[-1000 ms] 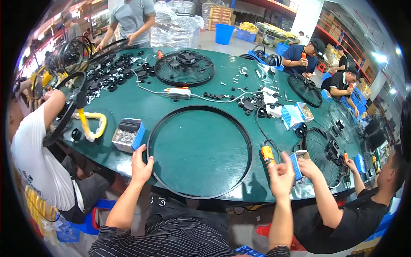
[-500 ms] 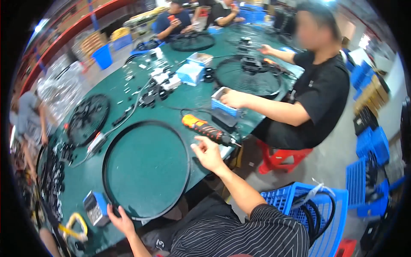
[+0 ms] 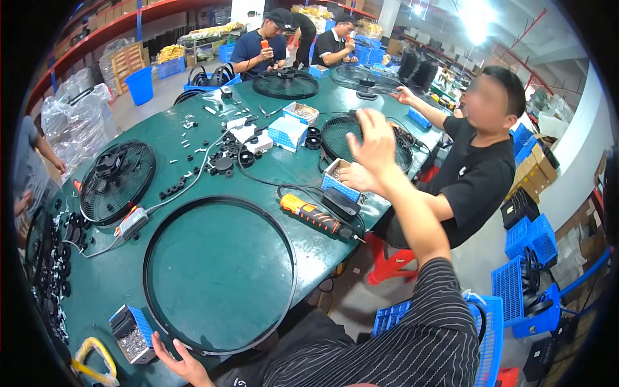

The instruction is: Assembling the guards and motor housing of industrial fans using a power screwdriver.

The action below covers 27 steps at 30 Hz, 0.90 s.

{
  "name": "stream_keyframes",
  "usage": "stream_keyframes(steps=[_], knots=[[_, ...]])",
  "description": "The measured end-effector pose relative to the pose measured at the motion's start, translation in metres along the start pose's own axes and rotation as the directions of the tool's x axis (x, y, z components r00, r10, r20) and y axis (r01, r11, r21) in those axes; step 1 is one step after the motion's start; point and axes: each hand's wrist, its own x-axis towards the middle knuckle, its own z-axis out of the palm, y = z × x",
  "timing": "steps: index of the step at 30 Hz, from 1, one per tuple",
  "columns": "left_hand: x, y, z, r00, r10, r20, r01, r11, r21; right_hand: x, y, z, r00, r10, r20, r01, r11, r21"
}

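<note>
My right hand (image 3: 374, 142) is raised over the right side of the table, fingers stretched out and holding nothing. Behind it is a black wire fan grille (image 3: 342, 132), partly hidden. At the near edge, my left hand (image 3: 179, 362) has its fingers apart beside a large thin black ring (image 3: 147, 271) that lies flat; whether it touches the ring I cannot tell. Close to that hand, a blue-and-white box (image 3: 134, 342) holds small metal screws. An orange-and-black power screwdriver (image 3: 316, 216) lies to the right of the ring.
A co-worker (image 3: 480, 168) sits at the right, one hand at an open box (image 3: 340, 175). A fan assembly (image 3: 119, 177), a cable with a grey box (image 3: 132, 222) and loose black parts (image 3: 225, 161) lie on the table. Blue baskets (image 3: 483, 348) stand beside me.
My right hand has moved up and away from beside the screwdriver to over the far right of the table. My left hand stays near the ring. The view has tilted up.
</note>
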Motion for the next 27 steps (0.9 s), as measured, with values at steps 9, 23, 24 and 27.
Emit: stream_keyframes(steps=[9,23,24,27], knots=[[0.011,0.044,-0.009,0.988,0.153,0.030,-0.155,0.980,0.128,0.054,0.074,0.031,0.892,0.040,0.450,0.148,0.914,-0.376],[0.055,0.087,0.019,0.914,0.354,0.200,-0.359,0.933,-0.012,0.082,0.039,0.007,0.926,-0.374,0.054,0.364,0.922,0.135],[0.063,0.091,0.027,0.915,0.357,0.190,-0.361,0.932,-0.011,0.092,0.027,-0.008,0.923,-0.381,0.043,0.375,0.921,0.108],[0.094,0.115,0.052,0.817,0.522,0.243,-0.506,0.852,-0.130,0.121,-0.009,-0.057,0.851,-0.525,0.000,0.519,0.842,0.148]])
